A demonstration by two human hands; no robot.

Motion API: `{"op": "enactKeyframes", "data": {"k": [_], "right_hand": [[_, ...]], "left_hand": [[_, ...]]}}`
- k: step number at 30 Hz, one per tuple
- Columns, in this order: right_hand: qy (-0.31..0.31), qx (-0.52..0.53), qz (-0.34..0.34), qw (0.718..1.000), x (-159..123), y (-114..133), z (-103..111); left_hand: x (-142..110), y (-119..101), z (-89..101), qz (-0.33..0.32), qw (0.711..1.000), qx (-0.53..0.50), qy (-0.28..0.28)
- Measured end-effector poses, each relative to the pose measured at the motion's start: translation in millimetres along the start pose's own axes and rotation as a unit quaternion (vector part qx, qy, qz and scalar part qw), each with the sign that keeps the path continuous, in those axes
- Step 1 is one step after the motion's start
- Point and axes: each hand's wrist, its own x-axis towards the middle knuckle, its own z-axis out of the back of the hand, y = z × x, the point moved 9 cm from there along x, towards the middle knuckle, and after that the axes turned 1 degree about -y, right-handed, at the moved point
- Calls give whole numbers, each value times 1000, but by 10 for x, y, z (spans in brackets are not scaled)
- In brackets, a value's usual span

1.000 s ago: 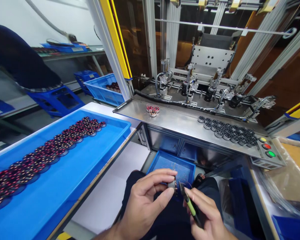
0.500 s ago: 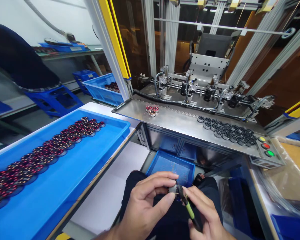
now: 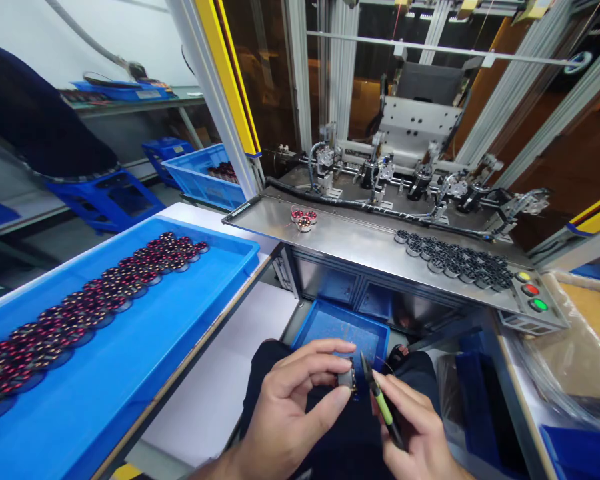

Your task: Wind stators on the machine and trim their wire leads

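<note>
Between the thumb and fingers of my left hand (image 3: 300,393) is a small round motor stator (image 3: 347,377), held on its edge above my lap. My right hand (image 3: 414,417) grips wire cutters (image 3: 381,405) with black and green handles. Their dark tips point up and sit just right of the stator, apart from it. A thin wire strand shows beside the cutters. Below and beyond the hands, a blue bin (image 3: 340,327) on the floor has small scraps in it.
At left, a blue tray (image 3: 180,320) holds rows of copper-wound stators (image 3: 105,293). On the metal shelf (image 3: 350,243) lie several wound stators (image 3: 304,220) and many black cores (image 3: 455,260). Behind stands a winding machine (image 3: 415,140); a button box (image 3: 535,300) is right. A person (image 3: 40,113) sits far left.
The wire cutters have moved from against the stator to the right, away from it. My left hand keeps its hold on the stator in nearly the same place.
</note>
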Motion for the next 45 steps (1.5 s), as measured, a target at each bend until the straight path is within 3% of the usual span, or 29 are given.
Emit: {"op": "enactKeyframes", "data": {"k": [2,6,13,20,24,28,33,45], "right_hand": [[5,33,-46,998,-18,-92,0],[42,150,-125,980,-85,-189,7],[104,244,-202,943,-272,-124,97],[137,294,-207,923,-254,-43,-52],[146,297,-197,923,-196,-38,-113],[162,296,-209,918,-187,-40,-116],[179,324,-241,897,-250,-68,-153],[163,354,-278,878,-240,-81,-164]], "left_hand": [[-10,-1,0,-24,999,11,22],[-30,-104,49,-137,984,108,29],[-83,-308,-26,-279,915,291,17],[-131,-166,-14,-272,886,376,12],[-150,-290,-32,-312,874,372,-1],[-133,-396,-48,-322,875,362,-18],[-134,-380,-38,-313,881,355,-27],[-120,-377,-29,-318,886,337,-35]]}}
